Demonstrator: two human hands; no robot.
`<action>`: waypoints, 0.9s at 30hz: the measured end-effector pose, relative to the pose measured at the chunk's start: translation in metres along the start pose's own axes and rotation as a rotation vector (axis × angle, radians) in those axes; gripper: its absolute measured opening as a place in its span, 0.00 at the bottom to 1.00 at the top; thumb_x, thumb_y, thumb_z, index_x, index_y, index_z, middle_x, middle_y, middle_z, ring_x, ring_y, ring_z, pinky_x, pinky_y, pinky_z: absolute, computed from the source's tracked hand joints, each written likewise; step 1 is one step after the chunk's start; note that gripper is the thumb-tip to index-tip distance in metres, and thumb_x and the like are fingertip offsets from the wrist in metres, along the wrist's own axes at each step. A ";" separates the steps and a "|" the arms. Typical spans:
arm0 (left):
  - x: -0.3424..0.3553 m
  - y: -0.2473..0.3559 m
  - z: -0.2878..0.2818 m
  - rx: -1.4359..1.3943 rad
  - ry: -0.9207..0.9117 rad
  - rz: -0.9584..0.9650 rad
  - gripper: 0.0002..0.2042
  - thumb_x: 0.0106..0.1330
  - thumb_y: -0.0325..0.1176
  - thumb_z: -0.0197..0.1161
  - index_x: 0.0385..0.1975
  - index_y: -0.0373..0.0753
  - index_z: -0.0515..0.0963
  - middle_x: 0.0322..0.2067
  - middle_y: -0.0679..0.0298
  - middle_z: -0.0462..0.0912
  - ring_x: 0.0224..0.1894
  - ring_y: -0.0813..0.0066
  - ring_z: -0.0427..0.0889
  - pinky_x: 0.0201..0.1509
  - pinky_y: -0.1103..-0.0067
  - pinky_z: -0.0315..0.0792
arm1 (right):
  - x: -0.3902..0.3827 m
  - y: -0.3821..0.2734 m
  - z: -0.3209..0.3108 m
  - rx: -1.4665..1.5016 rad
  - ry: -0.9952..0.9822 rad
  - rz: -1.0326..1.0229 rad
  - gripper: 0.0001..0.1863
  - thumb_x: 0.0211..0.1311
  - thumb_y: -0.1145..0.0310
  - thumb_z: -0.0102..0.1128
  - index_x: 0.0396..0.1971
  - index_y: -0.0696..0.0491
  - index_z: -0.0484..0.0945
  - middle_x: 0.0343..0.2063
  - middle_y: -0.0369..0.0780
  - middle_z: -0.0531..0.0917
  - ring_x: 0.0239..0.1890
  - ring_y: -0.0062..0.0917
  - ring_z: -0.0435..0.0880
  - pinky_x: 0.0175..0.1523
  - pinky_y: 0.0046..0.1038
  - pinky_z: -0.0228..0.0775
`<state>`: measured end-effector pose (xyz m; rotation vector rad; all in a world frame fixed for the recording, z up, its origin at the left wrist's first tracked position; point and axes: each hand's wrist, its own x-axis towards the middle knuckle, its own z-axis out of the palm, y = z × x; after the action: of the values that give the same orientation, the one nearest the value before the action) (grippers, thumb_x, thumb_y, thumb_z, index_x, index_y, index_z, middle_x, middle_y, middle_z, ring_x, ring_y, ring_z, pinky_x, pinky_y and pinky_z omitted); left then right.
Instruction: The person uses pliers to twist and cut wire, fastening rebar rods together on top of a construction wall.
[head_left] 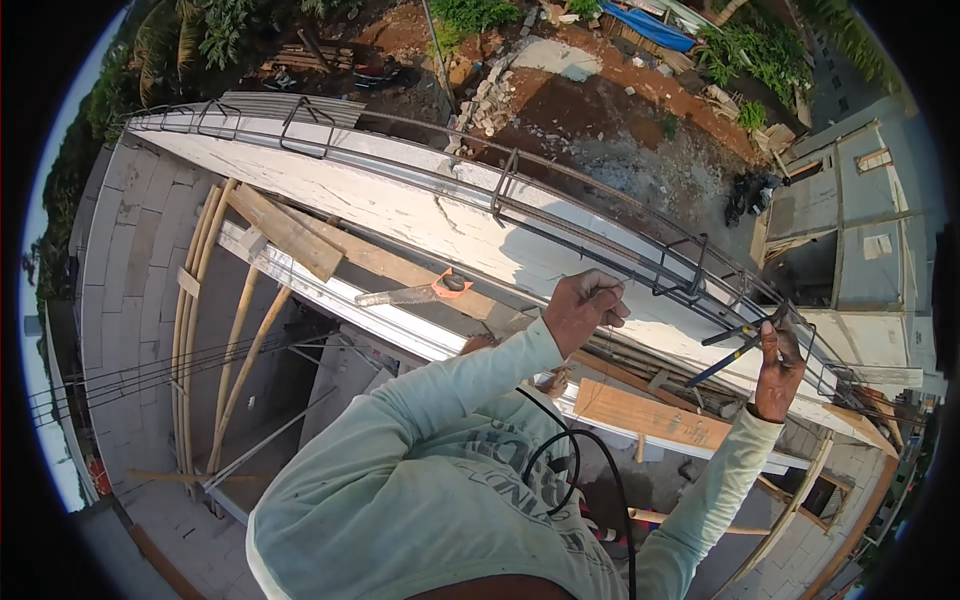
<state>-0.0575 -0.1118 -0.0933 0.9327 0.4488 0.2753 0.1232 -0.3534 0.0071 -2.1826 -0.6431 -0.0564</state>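
My right hand (780,375) is closed round a pair of pincers (728,362) with dark blue handles spread apart. Their head lies against the rebar cage (660,275), near its right end. To the left, my left hand (588,312) is raised with its fingers pinched together, just in front of the cage. Whatever it may hold is too small to make out. The cage has long steel bars with bent stirrups and runs along the top of a pale block wall (400,190).
A handsaw (405,294) with an orange handle lies on planks beside the wall. Loose boards (650,415) and bamboo poles (238,350) form the staging under me. A black cable (600,440) hangs before my body. Beyond the wall, the ground drops to soil and rubble (490,100).
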 end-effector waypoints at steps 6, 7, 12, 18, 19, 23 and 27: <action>-0.003 0.008 -0.006 0.020 0.029 -0.026 0.11 0.69 0.32 0.55 0.41 0.29 0.75 0.29 0.56 0.83 0.31 0.72 0.84 0.37 0.79 0.78 | -0.018 -0.038 0.018 -0.758 0.319 -0.247 0.15 0.61 0.64 0.63 0.35 0.63 0.79 0.44 0.49 0.79 0.48 0.42 0.76 0.50 0.38 0.69; -0.003 0.009 -0.005 -0.005 0.029 -0.014 0.11 0.69 0.32 0.55 0.41 0.29 0.75 0.30 0.56 0.83 0.32 0.72 0.84 0.37 0.79 0.78 | -0.027 -0.048 0.024 -0.633 0.359 -0.286 0.14 0.62 0.66 0.62 0.36 0.63 0.78 0.44 0.49 0.79 0.48 0.42 0.77 0.50 0.38 0.70; -0.004 0.010 -0.001 -0.050 -0.024 -0.033 0.12 0.68 0.33 0.56 0.42 0.29 0.74 0.31 0.55 0.83 0.34 0.70 0.84 0.41 0.77 0.79 | -0.086 -0.093 0.104 -0.150 0.066 -0.219 0.11 0.64 0.73 0.56 0.42 0.63 0.75 0.43 0.50 0.78 0.44 0.39 0.79 0.49 0.36 0.71; -0.001 0.012 0.009 -0.026 0.029 -0.035 0.12 0.66 0.33 0.57 0.42 0.30 0.74 0.34 0.55 0.83 0.39 0.70 0.83 0.48 0.76 0.76 | -0.102 -0.076 0.157 0.229 -0.142 0.197 0.12 0.67 0.70 0.53 0.45 0.61 0.75 0.35 0.43 0.80 0.33 0.25 0.78 0.40 0.24 0.70; -0.001 0.012 0.009 -0.023 0.007 -0.038 0.12 0.66 0.33 0.57 0.42 0.30 0.74 0.34 0.55 0.83 0.39 0.70 0.83 0.48 0.76 0.76 | -0.101 -0.075 0.159 0.224 -0.120 0.201 0.12 0.67 0.70 0.53 0.45 0.61 0.75 0.35 0.43 0.80 0.33 0.25 0.78 0.40 0.24 0.70; 0.001 0.012 0.001 -0.010 -0.029 -0.009 0.11 0.66 0.32 0.59 0.41 0.30 0.75 0.35 0.54 0.84 0.39 0.71 0.83 0.48 0.75 0.76 | -0.093 -0.070 0.154 0.182 -0.026 0.012 0.11 0.64 0.71 0.57 0.43 0.60 0.77 0.29 0.45 0.80 0.28 0.31 0.80 0.36 0.27 0.71; 0.005 0.028 -0.018 0.221 -0.169 -0.021 0.15 0.66 0.36 0.61 0.44 0.30 0.76 0.35 0.56 0.85 0.38 0.70 0.84 0.44 0.76 0.77 | -0.085 -0.073 0.150 0.145 -0.049 0.017 0.07 0.62 0.73 0.58 0.39 0.58 0.79 0.25 0.45 0.76 0.25 0.33 0.77 0.32 0.30 0.68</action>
<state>-0.0628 -0.0810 -0.0805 1.1567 0.3371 0.1274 -0.0105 -0.2406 -0.0596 -2.0544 -0.6365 0.0519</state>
